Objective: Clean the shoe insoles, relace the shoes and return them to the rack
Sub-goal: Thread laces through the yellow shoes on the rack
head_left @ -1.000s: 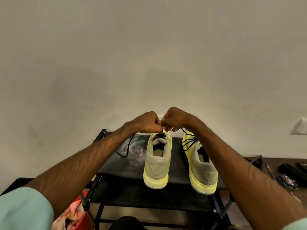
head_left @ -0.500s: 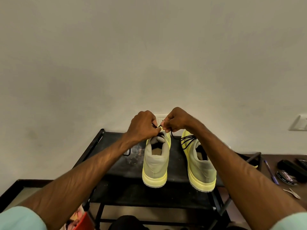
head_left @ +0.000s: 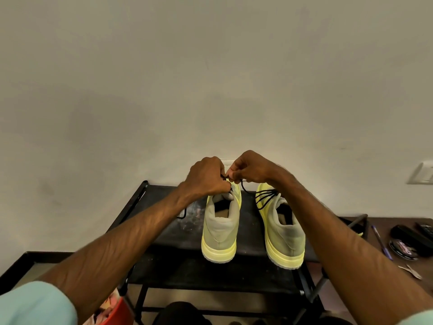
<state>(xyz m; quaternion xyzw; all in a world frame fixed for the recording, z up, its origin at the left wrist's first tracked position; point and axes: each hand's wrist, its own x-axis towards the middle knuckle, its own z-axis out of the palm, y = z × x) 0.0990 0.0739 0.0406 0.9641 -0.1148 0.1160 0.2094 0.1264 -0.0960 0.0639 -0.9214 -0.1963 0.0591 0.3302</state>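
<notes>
Black lace [head_left: 243, 187] (yellow shoe [head_left: 220, 231]) — 2 hands [head_left: 206, 178] [head_left: 251, 168]

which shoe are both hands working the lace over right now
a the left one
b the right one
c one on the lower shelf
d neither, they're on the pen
a: the left hand and the right hand both pinch the black lace just above the far end of the left shoe, while the right shoe stands untouched beside it on the rack.
</notes>
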